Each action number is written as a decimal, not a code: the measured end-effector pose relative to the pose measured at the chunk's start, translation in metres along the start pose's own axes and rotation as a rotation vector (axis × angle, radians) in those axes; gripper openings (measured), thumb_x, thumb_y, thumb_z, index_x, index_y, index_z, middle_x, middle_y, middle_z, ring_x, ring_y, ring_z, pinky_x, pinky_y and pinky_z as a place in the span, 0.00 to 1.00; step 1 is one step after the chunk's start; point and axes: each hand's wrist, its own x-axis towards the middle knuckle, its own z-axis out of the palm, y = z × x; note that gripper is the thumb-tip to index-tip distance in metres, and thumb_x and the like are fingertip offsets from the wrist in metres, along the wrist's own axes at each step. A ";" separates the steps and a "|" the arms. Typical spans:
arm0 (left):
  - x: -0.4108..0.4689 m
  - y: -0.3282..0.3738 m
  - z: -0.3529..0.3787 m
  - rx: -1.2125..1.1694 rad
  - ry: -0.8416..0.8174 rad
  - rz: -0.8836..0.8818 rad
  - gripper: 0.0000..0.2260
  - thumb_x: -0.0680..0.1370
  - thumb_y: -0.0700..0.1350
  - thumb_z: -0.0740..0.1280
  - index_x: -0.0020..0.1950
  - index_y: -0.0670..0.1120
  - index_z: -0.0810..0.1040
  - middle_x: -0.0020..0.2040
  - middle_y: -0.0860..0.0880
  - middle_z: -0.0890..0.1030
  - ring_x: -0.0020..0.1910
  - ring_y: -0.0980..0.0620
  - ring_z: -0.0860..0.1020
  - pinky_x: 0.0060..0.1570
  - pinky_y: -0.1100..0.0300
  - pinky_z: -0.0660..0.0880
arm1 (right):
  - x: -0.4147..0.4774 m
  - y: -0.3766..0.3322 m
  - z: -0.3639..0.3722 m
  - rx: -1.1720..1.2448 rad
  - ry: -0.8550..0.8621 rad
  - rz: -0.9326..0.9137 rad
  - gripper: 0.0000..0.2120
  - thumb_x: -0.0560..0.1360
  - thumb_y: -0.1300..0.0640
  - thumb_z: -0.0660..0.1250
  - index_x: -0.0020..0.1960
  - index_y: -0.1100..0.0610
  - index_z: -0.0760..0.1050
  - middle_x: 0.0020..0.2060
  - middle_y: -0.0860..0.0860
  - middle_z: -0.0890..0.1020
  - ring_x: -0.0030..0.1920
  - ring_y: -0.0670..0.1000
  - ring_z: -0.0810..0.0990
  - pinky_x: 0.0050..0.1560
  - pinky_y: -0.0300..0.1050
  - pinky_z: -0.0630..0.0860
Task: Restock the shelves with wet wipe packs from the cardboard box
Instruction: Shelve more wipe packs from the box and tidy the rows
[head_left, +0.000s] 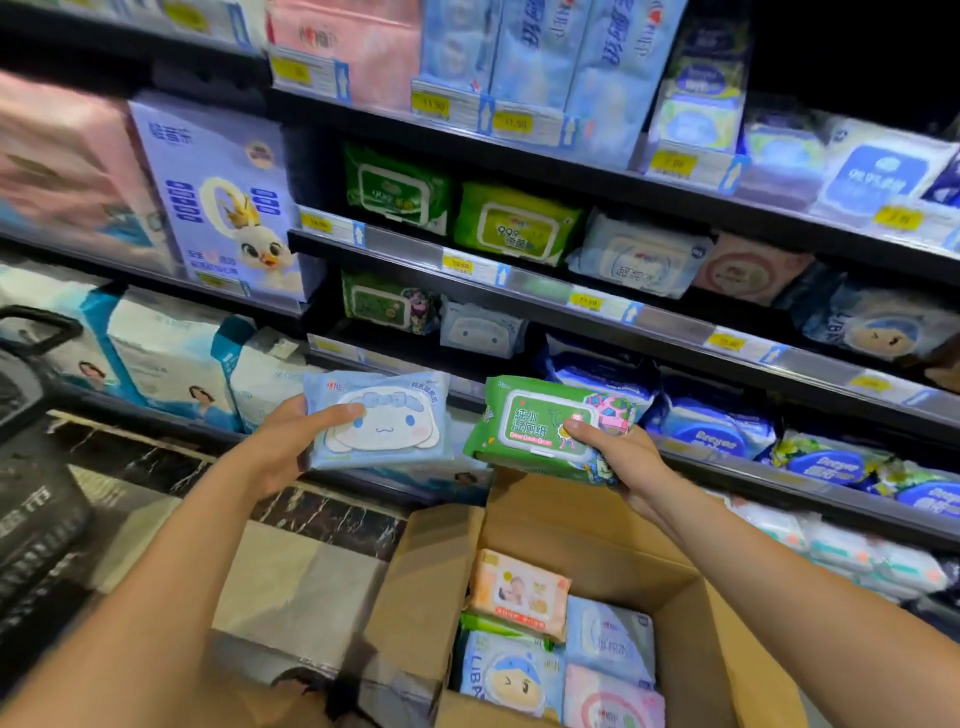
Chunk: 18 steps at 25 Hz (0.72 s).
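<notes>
1. head view: the left hand (283, 441) grips a light blue pack (379, 421) by its left edge, thumb across the front. the right hand (623, 457) grips a green pack (550, 426) by its right end.
2. both packs are held up in front of the shelves, above the cardboard box (415, 597), and neither is on a shelf yet.
3. done, as far as i can judge: these two packs are out of the box. the shelf row (675, 322) ahead already carries a similar green shelf pack (387, 301) and a pale shelf pack (480, 330) beside it, with dark gaps around them.
4. left: the box holds at least four more, a peach pack (519, 592), a cartoon-face pack (511, 670), a pale blue pack (610, 639) and a pink pack (613, 701). anything beneath them is hidden.
5. my reading: the job is partway through. the two held packs need placing, then the rest of the box.
</notes>
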 end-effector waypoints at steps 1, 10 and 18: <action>0.001 0.001 -0.008 0.007 0.011 -0.007 0.25 0.71 0.48 0.77 0.66 0.44 0.79 0.58 0.44 0.87 0.57 0.44 0.85 0.48 0.56 0.85 | 0.008 -0.001 0.011 0.004 -0.008 -0.001 0.22 0.69 0.53 0.81 0.59 0.58 0.82 0.51 0.54 0.88 0.51 0.57 0.88 0.60 0.60 0.81; 0.013 0.006 -0.063 0.020 -0.008 -0.028 0.45 0.51 0.58 0.88 0.65 0.46 0.80 0.58 0.43 0.87 0.57 0.44 0.86 0.51 0.54 0.85 | 0.077 -0.012 0.100 0.074 -0.052 -0.007 0.25 0.68 0.53 0.82 0.61 0.60 0.81 0.50 0.55 0.88 0.51 0.57 0.88 0.61 0.60 0.81; 0.025 0.006 -0.084 -0.165 0.128 -0.075 0.10 0.79 0.43 0.72 0.60 0.47 0.80 0.56 0.44 0.87 0.53 0.46 0.86 0.52 0.52 0.83 | 0.152 -0.055 0.165 0.052 0.008 0.018 0.52 0.46 0.35 0.87 0.62 0.62 0.78 0.51 0.57 0.87 0.47 0.56 0.87 0.50 0.54 0.84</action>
